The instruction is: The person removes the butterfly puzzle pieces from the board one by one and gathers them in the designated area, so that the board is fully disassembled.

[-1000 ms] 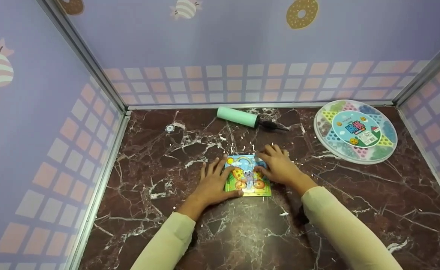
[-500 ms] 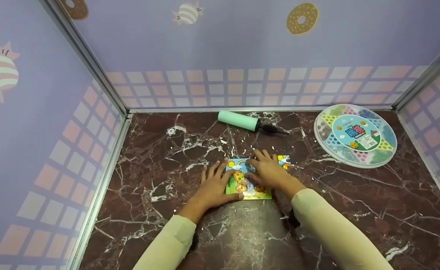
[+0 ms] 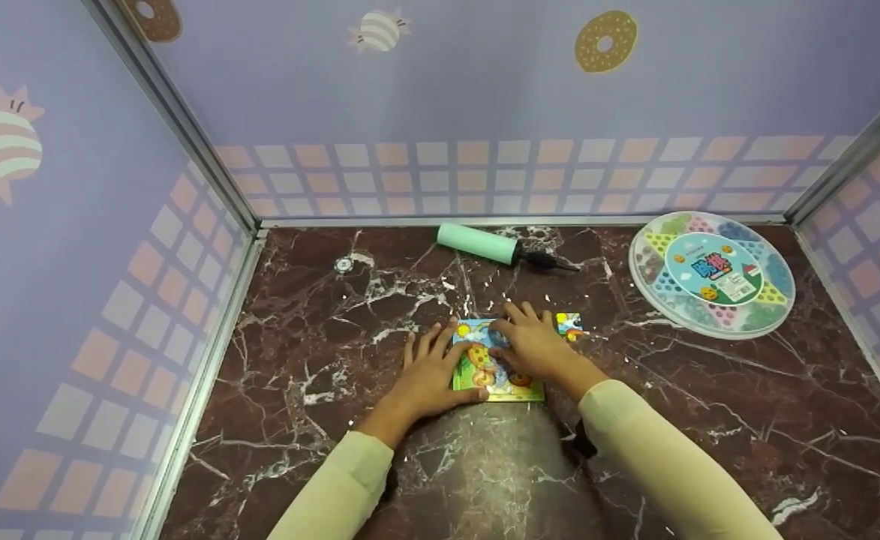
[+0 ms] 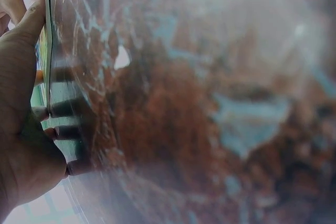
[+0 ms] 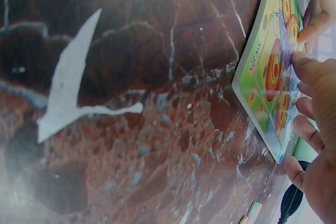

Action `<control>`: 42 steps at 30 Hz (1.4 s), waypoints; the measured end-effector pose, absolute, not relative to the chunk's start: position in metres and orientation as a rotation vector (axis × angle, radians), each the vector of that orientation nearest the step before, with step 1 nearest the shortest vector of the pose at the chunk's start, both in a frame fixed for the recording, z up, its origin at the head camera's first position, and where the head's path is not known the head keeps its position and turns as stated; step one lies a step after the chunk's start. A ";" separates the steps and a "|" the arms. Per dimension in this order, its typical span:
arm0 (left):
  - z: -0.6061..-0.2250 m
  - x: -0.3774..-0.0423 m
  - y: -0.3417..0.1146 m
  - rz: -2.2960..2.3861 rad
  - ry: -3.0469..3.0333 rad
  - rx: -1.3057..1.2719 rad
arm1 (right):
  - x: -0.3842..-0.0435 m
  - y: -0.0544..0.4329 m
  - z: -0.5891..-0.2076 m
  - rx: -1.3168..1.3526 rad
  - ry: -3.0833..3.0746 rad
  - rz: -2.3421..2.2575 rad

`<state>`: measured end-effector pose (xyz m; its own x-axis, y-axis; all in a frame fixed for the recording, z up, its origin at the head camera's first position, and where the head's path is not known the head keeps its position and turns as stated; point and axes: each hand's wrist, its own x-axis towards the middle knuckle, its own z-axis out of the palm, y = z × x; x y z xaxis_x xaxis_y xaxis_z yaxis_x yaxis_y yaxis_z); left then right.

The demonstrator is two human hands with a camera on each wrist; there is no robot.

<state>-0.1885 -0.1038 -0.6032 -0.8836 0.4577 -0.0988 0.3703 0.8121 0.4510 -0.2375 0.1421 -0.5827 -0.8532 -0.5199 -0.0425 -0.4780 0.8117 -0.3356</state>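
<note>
A small jigsaw puzzle board (image 3: 518, 390) with a butterfly picture lies flat on the marble-patterned tabletop. My left hand (image 3: 428, 375) rests on its left side, fingers spread along that edge and thumb on the near edge. My right hand (image 3: 539, 343) reaches over the upper right part, hiding some of the picture. Its thumb and fingertips touch the board's face, slightly apart, in the right wrist view. A loose puzzle piece (image 3: 568, 322), blue and yellow, lies just right of the board beside the right hand. The left wrist view shows the left palm (image 4: 31, 145) against the board's edge.
Behind the board lies a mint-green hand pump (image 3: 477, 244) with a black nozzle. A round Chinese checkers box (image 3: 713, 274) stands at the back right. A small round chip (image 3: 343, 264) lies at the back left. Patterned walls enclose the tabletop's back and sides.
A puzzle piece now lies right of the board, where none showed a second ago. My right hand has shifted left over the board. The left hand has kept its place.
</note>
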 end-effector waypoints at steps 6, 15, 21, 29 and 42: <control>-0.605 -0.189 -0.103 0.634 2.805 0.654 | -0.237 0.142 -0.583 -0.808 2.898 -0.476; -0.606 -0.189 -0.104 0.652 2.804 0.646 | -0.235 0.134 -0.580 -0.718 2.896 -0.467; -0.605 -0.189 -0.104 0.673 2.801 0.643 | -0.234 0.128 -0.578 -0.646 2.904 -0.513; -0.605 -0.189 -0.103 0.650 2.806 0.637 | -0.237 0.124 -0.578 -0.603 2.886 -0.514; -0.602 -0.188 -0.104 0.652 2.790 0.629 | -0.238 0.123 -0.577 -0.607 2.875 -0.553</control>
<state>-0.1879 -0.1036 -0.6021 -0.8876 0.4491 -0.1023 0.3573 0.8114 0.4625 -0.2385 0.1227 -0.5774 -0.9066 -0.4160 -0.0709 -0.3599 0.8500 -0.3846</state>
